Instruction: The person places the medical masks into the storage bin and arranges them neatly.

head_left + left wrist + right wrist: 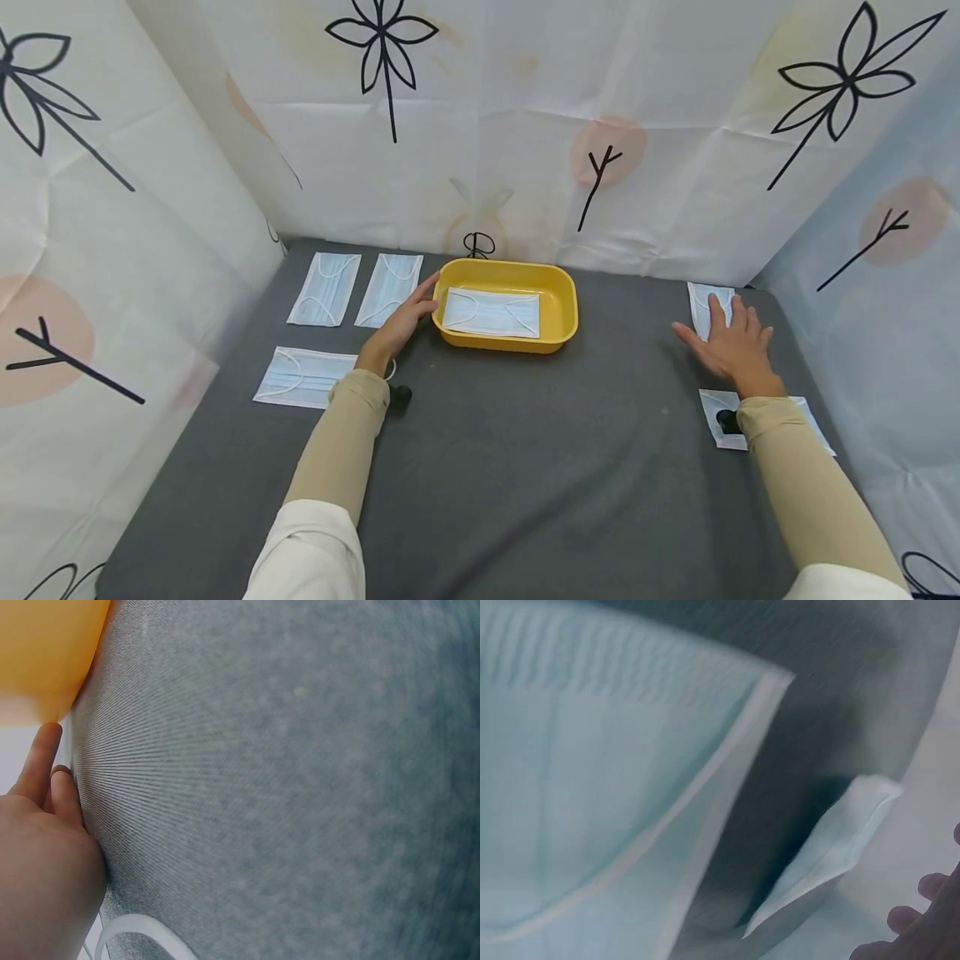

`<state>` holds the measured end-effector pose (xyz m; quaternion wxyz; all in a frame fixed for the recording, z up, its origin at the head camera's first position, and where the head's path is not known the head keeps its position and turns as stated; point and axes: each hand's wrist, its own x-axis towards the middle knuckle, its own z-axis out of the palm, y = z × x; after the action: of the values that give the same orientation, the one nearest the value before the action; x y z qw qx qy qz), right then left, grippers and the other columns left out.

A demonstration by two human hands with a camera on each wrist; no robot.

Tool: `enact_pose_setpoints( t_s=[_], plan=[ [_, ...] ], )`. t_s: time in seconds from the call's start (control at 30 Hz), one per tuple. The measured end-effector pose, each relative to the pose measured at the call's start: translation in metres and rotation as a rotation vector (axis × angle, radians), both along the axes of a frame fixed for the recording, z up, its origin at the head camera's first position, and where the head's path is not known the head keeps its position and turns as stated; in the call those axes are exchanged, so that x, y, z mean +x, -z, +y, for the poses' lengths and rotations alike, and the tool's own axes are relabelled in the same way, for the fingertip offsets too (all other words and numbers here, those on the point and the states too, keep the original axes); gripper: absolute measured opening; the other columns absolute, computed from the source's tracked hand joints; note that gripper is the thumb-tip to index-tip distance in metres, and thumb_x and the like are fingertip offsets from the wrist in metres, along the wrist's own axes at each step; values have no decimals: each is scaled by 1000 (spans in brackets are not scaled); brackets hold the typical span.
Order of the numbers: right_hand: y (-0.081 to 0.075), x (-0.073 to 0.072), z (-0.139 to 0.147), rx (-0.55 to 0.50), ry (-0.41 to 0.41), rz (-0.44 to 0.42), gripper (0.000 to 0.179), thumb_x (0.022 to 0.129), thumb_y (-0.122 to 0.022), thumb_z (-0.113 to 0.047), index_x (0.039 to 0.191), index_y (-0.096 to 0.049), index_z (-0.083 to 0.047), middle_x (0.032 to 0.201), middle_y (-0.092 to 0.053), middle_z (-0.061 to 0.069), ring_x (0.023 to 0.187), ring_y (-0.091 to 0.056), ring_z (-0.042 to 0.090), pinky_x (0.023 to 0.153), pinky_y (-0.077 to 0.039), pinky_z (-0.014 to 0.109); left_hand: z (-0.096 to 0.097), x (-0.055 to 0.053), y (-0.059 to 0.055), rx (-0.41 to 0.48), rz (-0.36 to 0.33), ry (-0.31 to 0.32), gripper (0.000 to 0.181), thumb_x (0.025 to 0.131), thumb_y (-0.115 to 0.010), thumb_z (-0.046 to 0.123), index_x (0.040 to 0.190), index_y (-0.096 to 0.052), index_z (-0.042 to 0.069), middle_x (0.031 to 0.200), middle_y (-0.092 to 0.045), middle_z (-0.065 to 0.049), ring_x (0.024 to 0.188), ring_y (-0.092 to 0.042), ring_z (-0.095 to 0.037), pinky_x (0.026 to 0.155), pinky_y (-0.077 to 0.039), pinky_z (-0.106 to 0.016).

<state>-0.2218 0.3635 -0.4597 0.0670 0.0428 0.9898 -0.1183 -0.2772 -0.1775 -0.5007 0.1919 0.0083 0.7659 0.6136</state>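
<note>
A pale blue pleated rectangular face mask with white ear loops (300, 379) lies left of the yellow plastic tray with rounded corners (558, 302) and nearer the person, its long side running across the grey cloth-covered surface (540, 467); the left forearm in its beige sleeve (336, 446) covers its right end. Beyond that, well left of the tray, a second pale blue mask (324, 289) lies lengthwise away from the person. Between it and the tray lies a third pale blue mask (390, 292), also lengthwise.

The left hand (401, 327) reaches to the tray's left end, its fingers extended and a fingertip touching the yellow wall, gripping nothing. A fourth pale blue mask (491, 313) lies inside the tray toward the near wall, long side running left to right.

Well right of the tray, the right hand (729, 350) has its fingers spread wide and grips nothing. A fifth pale blue mask (708, 307) lies at its fingers, partly hidden; whether they touch it cannot be told. A sixth pale blue mask (722, 400) lies right of the tray and nearer the person, partly hidden under the right forearm (806, 479).
</note>
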Motion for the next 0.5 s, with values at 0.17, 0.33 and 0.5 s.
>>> enact_pose_setpoints(
  t_s=[0.17,0.33,0.5],
  plan=[
    [8,7,21,-22,55,-19,108,95,-27,-79,161,5,0,160,9,45,145,2,69,113,0,82,1,-2,1,1,-12,6,62,106,-45,34,161,-19,47,164,-35,-10,158,-21,-29,130,-4,-54],
    [12,10,33,-51,102,-42,110,95,-28,-79,160,8,3,159,11,46,145,3,68,116,-1,79,1,0,-7,10,-34,5,62,107,-45,29,162,-20,43,164,-34,-13,157,-21,-31,130,-4,-54],
    [13,12,37,-85,139,-72,109,97,-29,-77,159,10,4,159,14,44,144,3,69,115,-9,80,3,10,-28,44,-43,24,64,107,-44,21,164,-18,34,163,-34,-18,156,-23,-34,130,-7,-54]
  ],
)
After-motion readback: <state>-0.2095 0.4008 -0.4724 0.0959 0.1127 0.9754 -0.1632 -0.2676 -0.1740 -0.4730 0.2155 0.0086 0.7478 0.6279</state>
